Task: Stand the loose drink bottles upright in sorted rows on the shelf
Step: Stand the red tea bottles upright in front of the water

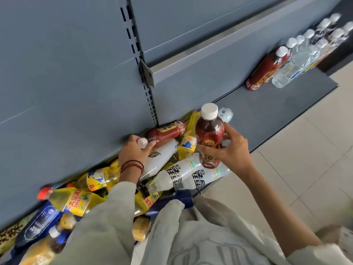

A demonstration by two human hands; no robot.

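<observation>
the right hand (pixel 231 150) has fingers and thumb wrapped round the body of a red bottle (pixel 209 134), holding it upright, cap on top, over the right end of the pile (pixel 172 175). the left hand (pixel 133 150) curls round the capped neck of a lying red bottle (pixel 166 131), which rests on its side at the far edge of the pile, close to the back panel (pixel 76 83). the pile of mixed bottles covers the left part of the shelf (pixel 277 111). the sorted rows (pixel 298 60) stand well apart at the far right, with a standing red bottle (pixel 262 73) at their left end.

the step looks like gathering both reds for that row. draw the lying one out by its neck slowly, since it seems to rest on a white bottle (pixel 162 155) that could roll. turn it cap up before carrying. set each base flat just beside the standing red, without nudging the water bottles.
</observation>
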